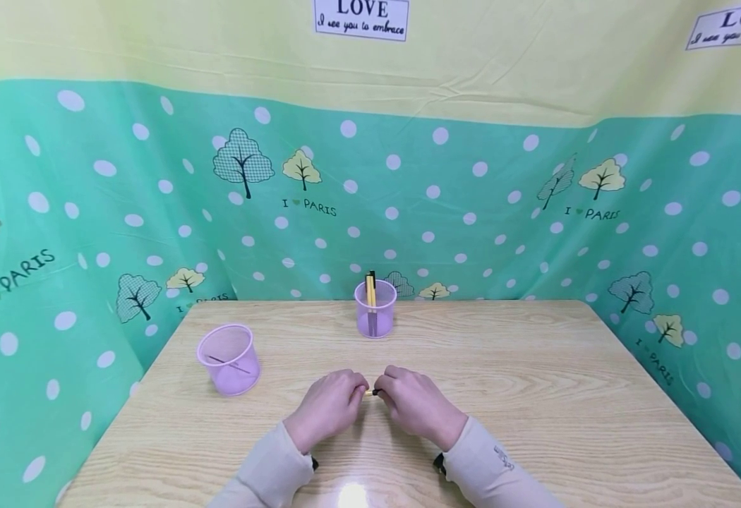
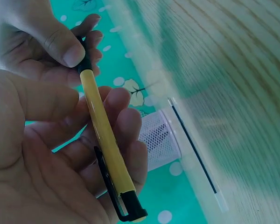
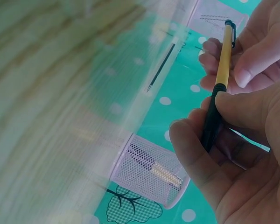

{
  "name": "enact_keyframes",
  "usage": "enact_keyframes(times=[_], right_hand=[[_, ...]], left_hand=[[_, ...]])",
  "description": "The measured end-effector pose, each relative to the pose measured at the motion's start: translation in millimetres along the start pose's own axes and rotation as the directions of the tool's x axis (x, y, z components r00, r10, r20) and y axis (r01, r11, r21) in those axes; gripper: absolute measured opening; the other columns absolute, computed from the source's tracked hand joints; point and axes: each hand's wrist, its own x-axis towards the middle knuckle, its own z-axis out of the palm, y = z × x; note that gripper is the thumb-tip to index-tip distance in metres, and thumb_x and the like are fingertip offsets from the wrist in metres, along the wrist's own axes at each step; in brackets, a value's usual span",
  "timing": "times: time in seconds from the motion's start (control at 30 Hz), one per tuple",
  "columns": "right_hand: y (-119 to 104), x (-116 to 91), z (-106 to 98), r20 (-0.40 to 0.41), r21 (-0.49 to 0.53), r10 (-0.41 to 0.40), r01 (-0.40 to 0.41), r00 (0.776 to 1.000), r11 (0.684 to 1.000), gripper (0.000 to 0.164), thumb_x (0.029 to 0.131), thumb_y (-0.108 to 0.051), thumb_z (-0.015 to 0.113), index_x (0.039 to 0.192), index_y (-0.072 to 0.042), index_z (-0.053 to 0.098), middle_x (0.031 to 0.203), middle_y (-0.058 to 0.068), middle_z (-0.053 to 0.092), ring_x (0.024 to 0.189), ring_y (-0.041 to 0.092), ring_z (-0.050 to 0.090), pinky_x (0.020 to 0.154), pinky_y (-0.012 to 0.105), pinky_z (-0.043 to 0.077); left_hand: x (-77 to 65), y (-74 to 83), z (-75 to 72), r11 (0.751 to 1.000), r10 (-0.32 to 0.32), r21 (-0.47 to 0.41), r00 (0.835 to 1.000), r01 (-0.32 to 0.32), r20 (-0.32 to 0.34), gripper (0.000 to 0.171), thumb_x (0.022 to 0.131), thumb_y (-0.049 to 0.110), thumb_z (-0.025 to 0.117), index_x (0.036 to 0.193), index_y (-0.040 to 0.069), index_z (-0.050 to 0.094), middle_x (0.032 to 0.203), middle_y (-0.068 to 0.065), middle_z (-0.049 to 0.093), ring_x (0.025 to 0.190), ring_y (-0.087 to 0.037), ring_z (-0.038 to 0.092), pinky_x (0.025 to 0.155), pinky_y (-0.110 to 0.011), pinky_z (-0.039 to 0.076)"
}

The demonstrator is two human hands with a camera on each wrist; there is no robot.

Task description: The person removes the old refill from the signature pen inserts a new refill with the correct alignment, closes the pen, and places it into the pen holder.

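Both hands hold one pen (image 2: 102,121) between them, low over the middle of the table. Its barrel is yellow, with a black clip and end cap on one side and a black grip section on the other. My left hand (image 1: 334,403) holds the yellow barrel, thumb on one side and curled fingers on the other. The right hand (image 1: 418,403) pinches the black grip section (image 3: 213,116) between thumb and fingers. A thin dark ink refill (image 2: 194,149) with a pale end lies on the table in both wrist views; the hands hide it from the head view.
A lilac mesh cup (image 1: 233,382) with thin dark sticks inside stands on the left of the wooden table (image 1: 535,395). Another lilac mesh cup (image 1: 383,326), holding yellow-and-black pens (image 1: 370,291), stands at the back edge. A green dotted curtain (image 1: 472,212) hangs behind.
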Motion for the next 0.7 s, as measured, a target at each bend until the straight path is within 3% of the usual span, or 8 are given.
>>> enact_keyframes(times=[0.33,0.7], right_hand=[[-0.1,-0.3,2.3,0.003,-0.004,-0.003,0.003,1.000,1.000,0.006,0.087,-0.013,0.066,0.091,-0.014,0.070,0.080,-0.007,0.056,0.072,0.008,0.057,0.063,0.024,0.051],[-1.2,-0.3,3.1,-0.007,-0.018,-0.014,0.014,1.000,1.000,0.005,0.087,-0.011,0.066,0.089,-0.015,0.069,0.080,-0.007,0.056,0.072,0.009,0.056,0.062,0.026,0.051]], left_hand=[[-1.0,0.6,-0.9,0.999,-0.032,0.008,0.997,0.031,0.066,0.014,0.090,0.008,0.057,0.095,0.008,0.071,0.090,-0.003,0.069,0.081,-0.017,0.064,0.067,-0.034,0.052],[-1.7,-0.8,-1.2,1.000,-0.020,-0.015,0.999,0.020,0.035,0.006,0.084,0.007,0.067,0.086,0.013,0.068,0.080,0.007,0.060,0.072,-0.008,0.054,0.062,-0.028,0.046]])
